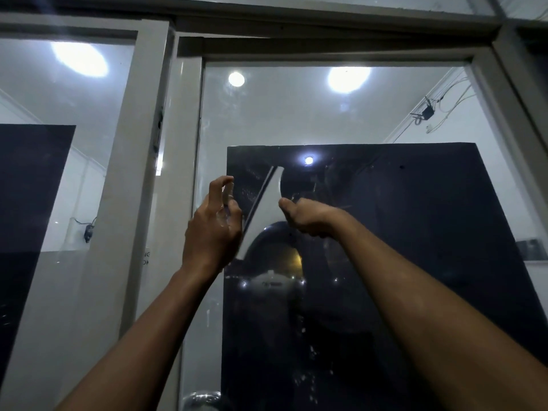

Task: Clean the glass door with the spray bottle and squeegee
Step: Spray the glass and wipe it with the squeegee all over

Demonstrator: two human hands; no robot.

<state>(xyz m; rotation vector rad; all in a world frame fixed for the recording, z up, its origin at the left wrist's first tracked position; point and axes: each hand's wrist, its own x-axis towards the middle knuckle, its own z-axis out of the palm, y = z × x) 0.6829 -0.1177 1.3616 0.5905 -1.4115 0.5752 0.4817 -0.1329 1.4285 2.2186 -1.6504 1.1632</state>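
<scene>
At frame centre the right hand (pixel 305 219) grips the white squeegee (pixel 265 209) (blade tilted) against the glass door (pixel 341 114); just left, the left hand (pixel 212 229) hovers, fingers apart and loosely curled, holding nothing.

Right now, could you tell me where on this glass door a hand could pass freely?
Free: the clear strip between the top frame and the dark panel, and the panel's right half. Crowded: the panel's upper left, where the right hand grips the squeegee beside the raised left hand.
</scene>
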